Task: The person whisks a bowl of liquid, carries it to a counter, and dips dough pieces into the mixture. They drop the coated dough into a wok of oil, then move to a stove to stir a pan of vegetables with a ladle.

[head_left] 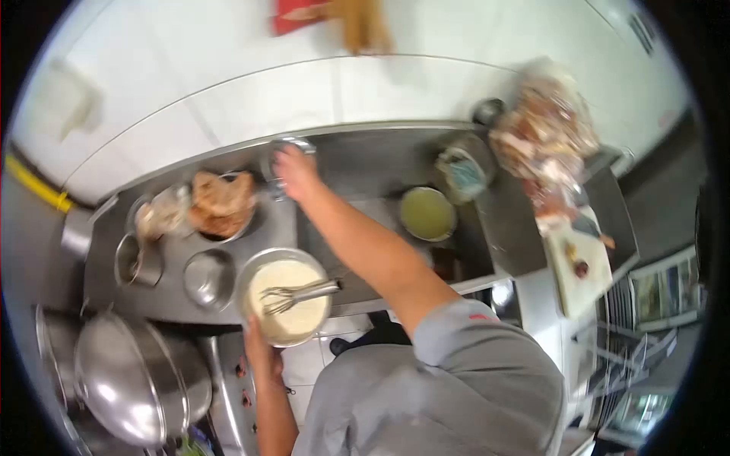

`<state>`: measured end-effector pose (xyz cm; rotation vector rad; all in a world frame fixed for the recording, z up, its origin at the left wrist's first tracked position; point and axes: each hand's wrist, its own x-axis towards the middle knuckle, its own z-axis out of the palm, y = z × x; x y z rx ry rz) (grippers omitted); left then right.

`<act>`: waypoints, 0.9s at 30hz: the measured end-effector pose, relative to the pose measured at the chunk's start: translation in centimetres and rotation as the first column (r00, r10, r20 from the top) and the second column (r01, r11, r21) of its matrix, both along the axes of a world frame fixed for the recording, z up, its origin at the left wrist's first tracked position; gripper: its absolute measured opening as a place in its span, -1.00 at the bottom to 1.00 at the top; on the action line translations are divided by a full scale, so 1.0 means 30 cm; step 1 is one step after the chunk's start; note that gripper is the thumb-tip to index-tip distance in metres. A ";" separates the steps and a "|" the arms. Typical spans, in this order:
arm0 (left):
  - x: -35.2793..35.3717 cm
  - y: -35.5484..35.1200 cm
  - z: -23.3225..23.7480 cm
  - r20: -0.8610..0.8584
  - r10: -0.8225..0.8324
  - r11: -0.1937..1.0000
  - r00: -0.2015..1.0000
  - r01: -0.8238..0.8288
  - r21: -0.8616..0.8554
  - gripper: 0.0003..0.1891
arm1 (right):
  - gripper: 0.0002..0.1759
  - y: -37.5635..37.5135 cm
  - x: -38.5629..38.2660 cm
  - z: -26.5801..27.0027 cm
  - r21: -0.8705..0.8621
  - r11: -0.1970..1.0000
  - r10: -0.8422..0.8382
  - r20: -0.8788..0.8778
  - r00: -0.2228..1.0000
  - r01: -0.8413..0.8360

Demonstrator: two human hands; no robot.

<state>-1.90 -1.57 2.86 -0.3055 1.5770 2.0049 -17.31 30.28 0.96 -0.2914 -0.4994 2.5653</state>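
A metal bowl of pale, creamy liquid stands at the counter's front edge, with a whisk lying across it. My left hand is closed on the bowl's lower left rim. My right hand reaches to the back of the counter, over a shiny round metal or clear container. Its fingers are blurred, and what they grip cannot be made out. Just left of that container is a bowl of browned food.
An empty-looking metal bowl, a metal pot and a bag stand left. The sink holds a bowl of yellowish liquid. Bagged meat and a cutting board are at right.
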 end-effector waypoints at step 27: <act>0.151 0.786 -0.142 -0.064 -0.529 0.847 0.846 0.531 0.017 -0.47 | -0.76 0.246 0.972 0.054 0.781 0.439 -0.357 0.605 0.712 -0.444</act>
